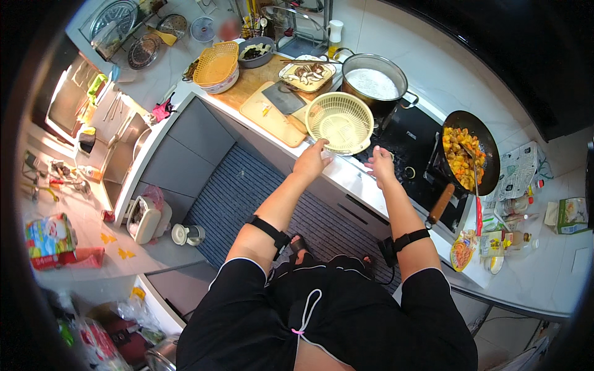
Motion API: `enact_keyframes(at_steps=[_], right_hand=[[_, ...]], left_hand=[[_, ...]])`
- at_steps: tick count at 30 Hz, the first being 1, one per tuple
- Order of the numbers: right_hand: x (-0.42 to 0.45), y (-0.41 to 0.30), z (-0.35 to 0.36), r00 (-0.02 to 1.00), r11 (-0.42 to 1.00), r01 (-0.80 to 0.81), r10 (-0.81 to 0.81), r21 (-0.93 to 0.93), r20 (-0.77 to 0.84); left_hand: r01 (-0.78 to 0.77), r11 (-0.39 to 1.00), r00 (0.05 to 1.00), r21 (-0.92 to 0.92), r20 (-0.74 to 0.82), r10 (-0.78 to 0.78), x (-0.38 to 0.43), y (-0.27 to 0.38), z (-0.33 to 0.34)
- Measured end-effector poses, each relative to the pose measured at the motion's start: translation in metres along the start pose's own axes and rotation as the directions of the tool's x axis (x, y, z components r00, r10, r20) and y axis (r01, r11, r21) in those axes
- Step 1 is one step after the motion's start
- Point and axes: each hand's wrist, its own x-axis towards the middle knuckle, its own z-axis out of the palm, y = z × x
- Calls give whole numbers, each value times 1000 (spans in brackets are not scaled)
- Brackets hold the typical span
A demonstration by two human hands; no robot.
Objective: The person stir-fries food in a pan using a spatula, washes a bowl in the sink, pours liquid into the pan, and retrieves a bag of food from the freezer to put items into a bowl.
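Observation:
A pale yellow plastic colander [340, 118] stands at the counter's front edge, between the cutting board and the gas hob. Nothing lies inside it. My left hand [312, 161] is at its near left rim, fingertips against or just over the plastic; whether they grip it is unclear. To the right, my right hand [382, 166] is beside the colander, fingers apart and holding nothing, over the hob's front edge. A cleaver [284, 98] lies on the light cutting board [260, 113], with a few small scraps near its blade.
Behind the colander, a large pot [373, 83] holds whitish, foamy liquid. A wok [493, 162] of diced food stands on the right burner, its wooden handle [441, 204] reaching toward me. Sliced mushrooms fill a dish [307, 74]. An orange basket [216, 65] sits in a bowl farther left.

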Motion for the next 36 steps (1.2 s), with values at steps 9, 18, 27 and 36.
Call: enact_keyframes(at_steps=[9, 18, 27, 36], right_hand=[[28, 26, 38, 993, 984, -103, 111, 143, -44], [63, 29, 67, 991, 960, -117, 97, 255, 89], [59, -10, 72, 997, 998, 23, -28, 64, 72], [36, -114, 205, 858, 957, 214, -280, 198, 431]], left_hand=[[98, 994, 936, 41, -343, -78, 8, -51, -65], [164, 986, 893, -36, -419, -163, 50, -139, -99], [285, 945, 939, -159, -152, -309, 66, -128, -120], [163, 838, 940, -520, -177, -293, 51, -142, -190]])
